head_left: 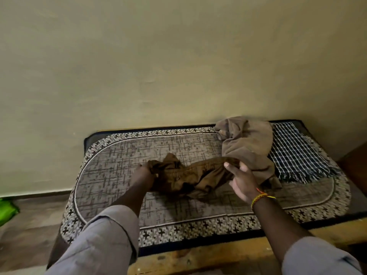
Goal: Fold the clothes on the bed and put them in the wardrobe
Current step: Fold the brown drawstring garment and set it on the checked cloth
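Note:
A crumpled dark brown garment lies across the middle of the bed. My left hand grips its left end. My right hand holds its right end, thumb on top. Behind the right hand, a lighter brown garment is heaped at the back of the bed. A blue-and-white checked cloth with a fringe lies to its right. No wardrobe shows in this view.
The bed carries a grey patterned cover with a star border and has a wooden front edge. A plain wall rises right behind it. Something bright green lies on the floor at far left.

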